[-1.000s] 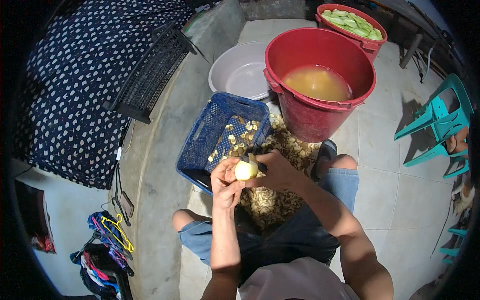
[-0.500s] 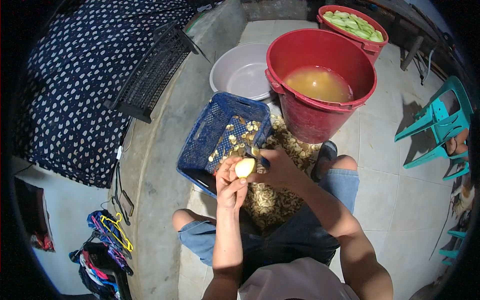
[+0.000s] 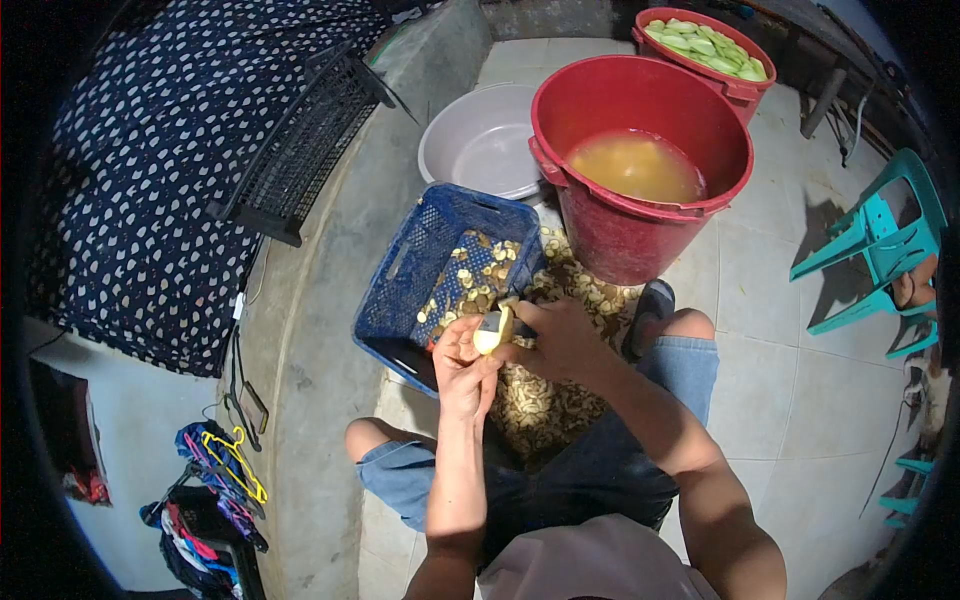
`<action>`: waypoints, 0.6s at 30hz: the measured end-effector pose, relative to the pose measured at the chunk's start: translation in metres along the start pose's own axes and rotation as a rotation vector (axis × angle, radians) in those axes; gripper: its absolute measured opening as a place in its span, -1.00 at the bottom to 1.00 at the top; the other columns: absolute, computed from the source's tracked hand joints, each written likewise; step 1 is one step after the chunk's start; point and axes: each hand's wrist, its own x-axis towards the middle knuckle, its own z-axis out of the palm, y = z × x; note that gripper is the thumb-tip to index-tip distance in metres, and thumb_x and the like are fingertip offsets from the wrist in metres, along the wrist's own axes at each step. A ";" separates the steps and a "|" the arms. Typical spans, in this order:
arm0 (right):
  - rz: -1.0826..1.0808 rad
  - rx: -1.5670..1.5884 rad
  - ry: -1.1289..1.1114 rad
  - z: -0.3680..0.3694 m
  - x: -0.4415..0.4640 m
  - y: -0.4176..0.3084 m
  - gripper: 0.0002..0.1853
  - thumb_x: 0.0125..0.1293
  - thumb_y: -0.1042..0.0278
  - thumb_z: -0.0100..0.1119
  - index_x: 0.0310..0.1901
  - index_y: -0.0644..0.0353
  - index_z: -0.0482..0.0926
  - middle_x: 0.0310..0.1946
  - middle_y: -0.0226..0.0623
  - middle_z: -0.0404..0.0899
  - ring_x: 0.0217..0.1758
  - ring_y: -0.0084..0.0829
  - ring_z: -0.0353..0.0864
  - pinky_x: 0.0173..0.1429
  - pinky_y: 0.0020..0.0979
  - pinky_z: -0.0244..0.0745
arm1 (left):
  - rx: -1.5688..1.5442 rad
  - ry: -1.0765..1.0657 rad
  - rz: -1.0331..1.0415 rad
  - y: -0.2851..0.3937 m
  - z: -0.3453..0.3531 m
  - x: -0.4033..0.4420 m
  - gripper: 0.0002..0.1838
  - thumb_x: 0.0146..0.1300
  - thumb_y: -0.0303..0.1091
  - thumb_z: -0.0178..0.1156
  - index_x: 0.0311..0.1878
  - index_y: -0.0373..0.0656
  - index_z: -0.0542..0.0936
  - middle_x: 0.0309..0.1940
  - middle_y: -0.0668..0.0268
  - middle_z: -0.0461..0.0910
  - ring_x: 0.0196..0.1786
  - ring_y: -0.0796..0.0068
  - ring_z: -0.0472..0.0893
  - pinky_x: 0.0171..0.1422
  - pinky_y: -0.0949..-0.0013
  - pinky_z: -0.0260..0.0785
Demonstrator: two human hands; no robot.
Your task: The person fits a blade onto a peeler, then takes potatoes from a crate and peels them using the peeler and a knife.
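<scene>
My left hand (image 3: 467, 365) grips a pale yellow, peeled-looking potato (image 3: 489, 341) from the side and below. In my right hand (image 3: 557, 338) is a knife (image 3: 492, 322), its broad dark blade lying against the potato's upper side. A strip of peel stands up beside the blade, near the right fingers; the knife's handle is hidden by that hand. Just beyond both hands sits a blue plastic crate (image 3: 385, 287) with scattered peelings inside. More peelings (image 3: 545, 405) are heaped on the floor between my legs.
A large red tub (image 3: 628, 235) of cloudy yellowish water stands ahead, beside a grey basin (image 3: 480, 140). Behind it, another red tub (image 3: 745, 92) holds pale green slices. Green plastic chairs (image 3: 880, 235) are at right, with part of a person there. A concrete ledge (image 3: 330, 290) runs along the left.
The knife blade has come across the top of the potato, and a strip of peel now lifts beside it. My left hand has turned slightly with the potato.
</scene>
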 end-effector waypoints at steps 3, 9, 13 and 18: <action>0.004 -0.317 0.091 -0.001 0.001 -0.002 -0.32 0.16 -0.47 0.01 -0.39 0.16 0.51 -0.70 -0.23 0.53 -0.60 -0.15 0.63 -0.45 -0.17 0.53 | -0.011 0.068 0.051 -0.006 0.006 0.000 -0.43 -0.08 -0.69 0.41 0.07 -0.31 0.47 -0.04 0.15 0.60 0.03 0.31 0.61 0.17 0.31 0.48; -0.072 -0.314 -0.006 -0.006 0.003 -0.005 -0.39 0.25 -0.35 0.01 -0.49 0.16 0.50 -0.69 -0.21 0.55 -0.61 -0.17 0.63 -0.48 -0.18 0.53 | 0.008 0.103 -0.012 -0.002 -0.001 -0.003 -0.42 -0.07 -0.66 0.42 0.08 -0.33 0.45 0.03 0.11 0.56 0.11 0.29 0.56 0.27 0.29 0.40; 0.028 -0.005 -0.031 0.000 0.004 0.000 -0.47 0.26 -0.23 0.11 -0.45 0.19 0.53 -0.65 -0.17 0.56 -0.56 -0.10 0.63 -0.44 -0.19 0.51 | -0.038 0.075 -0.044 0.008 0.007 0.001 -0.42 -0.02 -0.64 0.39 0.12 -0.33 0.45 0.03 0.13 0.55 0.10 0.31 0.56 0.27 0.29 0.40; 0.148 0.303 -0.041 0.001 0.005 0.000 -0.44 0.13 -0.26 0.26 -0.36 0.21 0.55 -0.55 -0.14 0.59 -0.40 -0.08 0.66 -0.32 -0.20 0.50 | -0.036 -0.098 -0.131 0.015 0.001 0.001 -0.43 -0.02 -0.64 0.37 0.13 -0.33 0.46 0.01 0.13 0.57 0.09 0.33 0.57 0.21 0.31 0.44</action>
